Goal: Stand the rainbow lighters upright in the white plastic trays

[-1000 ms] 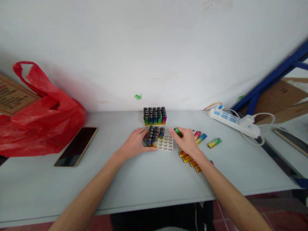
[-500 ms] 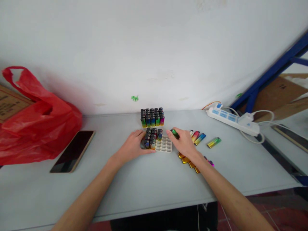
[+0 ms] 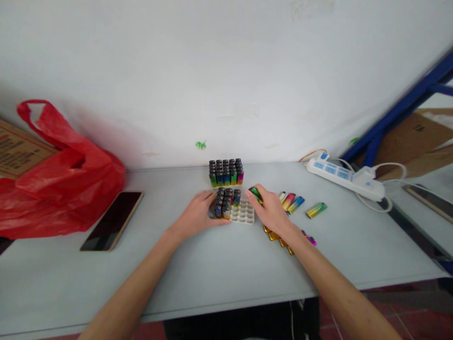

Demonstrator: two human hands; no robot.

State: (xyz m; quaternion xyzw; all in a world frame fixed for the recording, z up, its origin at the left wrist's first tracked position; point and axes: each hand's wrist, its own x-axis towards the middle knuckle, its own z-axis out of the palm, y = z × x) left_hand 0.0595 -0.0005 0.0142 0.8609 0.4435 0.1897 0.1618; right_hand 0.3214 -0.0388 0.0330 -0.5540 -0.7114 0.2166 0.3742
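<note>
My left hand (image 3: 199,211) is wrapped round the left side of a white tray (image 3: 242,215) with round cells. Several black-topped lighters (image 3: 222,203) stand upright in its left part, while cells on the right show bare. Just right of the tray, my right hand (image 3: 270,210) grips a green lighter (image 3: 255,194) between thumb and fingers, tilted above the table. Behind the tray stands a full block of upright lighters (image 3: 226,174) in mixed colours. Loose lighters (image 3: 295,204) lie right of my right hand, and gold ones (image 3: 278,238) lie partly under my right forearm.
A red plastic bag (image 3: 71,189) and a cardboard box (image 3: 21,150) are on the left, beside a phone (image 3: 112,221). At the back right lies a white power strip (image 3: 345,179) with cables. A blue metal frame (image 3: 392,113) rises at the right edge of the table.
The view has shifted slightly, moving the scene a little to the right. Both hands keep their holds; the green lighter stays beside the tray, turned slightly.
</note>
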